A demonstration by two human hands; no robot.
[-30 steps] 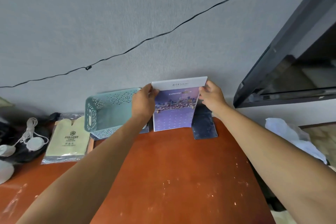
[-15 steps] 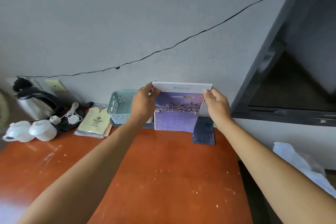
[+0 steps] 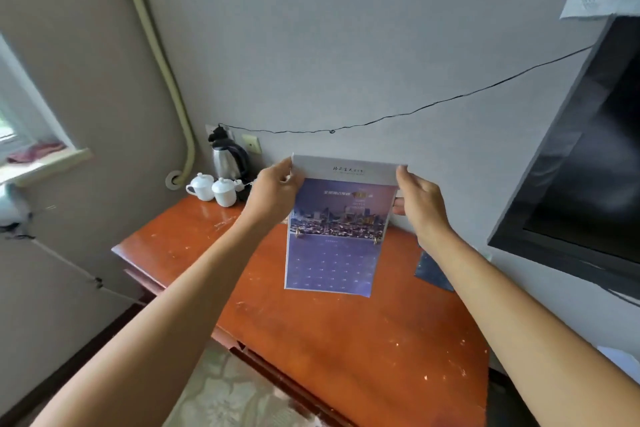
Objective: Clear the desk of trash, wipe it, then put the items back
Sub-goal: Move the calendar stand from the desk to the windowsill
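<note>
A purple calendar (image 3: 337,229) with a white top band and a city picture hangs in the air above the reddish-brown desk (image 3: 346,340). My left hand (image 3: 273,198) pinches its upper left corner and my right hand (image 3: 420,204) holds its upper right edge. The calendar's lower page dangles free over the desk's middle. A dark blue booklet (image 3: 431,270) leans near the wall behind my right forearm, partly hidden.
Two white lidded cups (image 3: 213,187) and a steel kettle (image 3: 228,159) stand at the desk's far left corner. A black cable (image 3: 415,111) runs along the wall. A dark television (image 3: 595,163) hangs at the right. A window (image 3: 20,135) is at the left.
Both hands have lifted the calendar up off the desk and toward me. The view has pulled back and swung left, so the teal basket and beige packet are hidden behind my left hand.
</note>
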